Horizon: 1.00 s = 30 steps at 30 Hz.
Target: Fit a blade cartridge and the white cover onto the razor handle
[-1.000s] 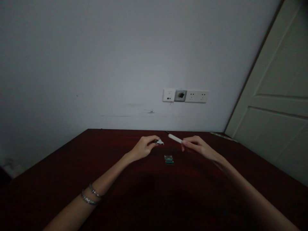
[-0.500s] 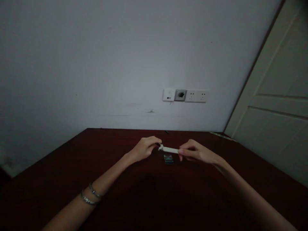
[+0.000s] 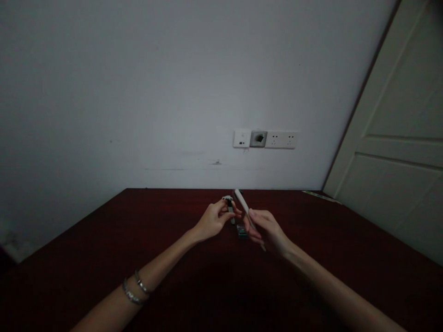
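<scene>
My left hand (image 3: 215,220) pinches a small piece with a white top (image 3: 227,198), a dark section under it and a pale grey stem (image 3: 231,216) pointing down. In my right hand (image 3: 268,229), fingers are closed around a slim white tube (image 3: 243,203). It leans with its upper end up and to the left, close to the left hand's piece but apart from it. On the dark red table below lies a small flat pack (image 3: 242,232) with teal and dark bands, partly hidden by the right hand's fingers. Its contents are too dim to name.
The reddish-brown table (image 3: 166,258) meets a pale wall with a row of sockets (image 3: 280,140). A narrow patterned strip (image 3: 320,197) lies at the table's back right, near a panelled white door (image 3: 398,161).
The white-topped piece and the white tube, joined end to end before, are now apart. The tube has swung from nearly level to steeply tilted, and the piece now stands upright.
</scene>
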Tool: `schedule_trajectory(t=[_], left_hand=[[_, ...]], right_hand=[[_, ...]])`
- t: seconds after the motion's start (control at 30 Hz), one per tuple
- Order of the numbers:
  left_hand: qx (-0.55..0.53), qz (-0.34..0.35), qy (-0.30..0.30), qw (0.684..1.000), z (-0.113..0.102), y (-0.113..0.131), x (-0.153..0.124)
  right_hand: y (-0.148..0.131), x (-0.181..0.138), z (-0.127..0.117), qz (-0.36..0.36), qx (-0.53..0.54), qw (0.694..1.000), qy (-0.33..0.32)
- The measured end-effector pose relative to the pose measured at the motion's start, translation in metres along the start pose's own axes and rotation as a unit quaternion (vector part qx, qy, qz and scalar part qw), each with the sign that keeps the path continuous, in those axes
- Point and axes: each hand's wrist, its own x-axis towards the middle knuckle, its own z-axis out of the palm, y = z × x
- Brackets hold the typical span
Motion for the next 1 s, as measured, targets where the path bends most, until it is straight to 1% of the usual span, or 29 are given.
schedule_trajectory(t=[0.07, 0.13, 0.23, 0.3, 0.4, 0.47, 0.57, 0.6, 0.73, 0.83, 0.93, 1.0], left_hand=[[-0.001, -0.006, -0.001, 1.0, 0.003, 0.001, -0.001], [-0.02, -0.01, -0.002, 1.0, 0.003, 0.003, -0.001], [-0.056, -0.012, 0.0, 0.998, 0.002, 0.005, 0.0], [-0.049, -0.01, 0.001, 0.999, 0.002, 0.003, 0.0], [-0.01, -0.003, -0.011, 1.0, 0.003, 0.0, -0.001], [-0.004, -0.008, -0.015, 1.0, 0.004, -0.002, -0.001], [-0.032, -0.019, -0.014, 0.999, 0.002, -0.004, 0.0], [-0.039, -0.02, -0.015, 0.999, 0.001, -0.004, 0.0], [-0.03, -0.017, -0.02, 0.999, 0.002, -0.003, -0.001], [-0.023, -0.019, -0.021, 0.999, 0.004, -0.002, -0.001], [-0.025, -0.044, -0.011, 0.999, 0.002, -0.006, 0.001], [0.006, -0.063, 0.019, 0.998, -0.001, -0.011, 0.003]], right_hand=[[0.011, -0.004, 0.017, 0.005, 0.045, 0.998, 0.033], [0.024, -0.008, 0.025, 0.022, 0.06, 0.996, 0.056], [0.035, -0.012, 0.024, 0.052, 0.064, 0.994, 0.07], [0.033, -0.011, 0.022, 0.04, 0.083, 0.992, 0.084], [0.029, -0.007, 0.024, 0.011, 0.115, 0.989, 0.095], [0.032, -0.005, 0.027, 0.027, 0.122, 0.988, 0.09], [0.037, -0.006, 0.031, 0.061, 0.115, 0.988, 0.085], [0.037, -0.006, 0.031, 0.058, 0.114, 0.988, 0.088], [0.031, -0.004, 0.028, 0.003, 0.126, 0.987, 0.104], [0.035, -0.005, 0.027, 0.016, 0.124, 0.988, 0.094], [0.042, -0.009, 0.025, 0.035, 0.11, 0.989, 0.098], [0.043, -0.009, 0.022, 0.03, 0.089, 0.989, 0.111]])
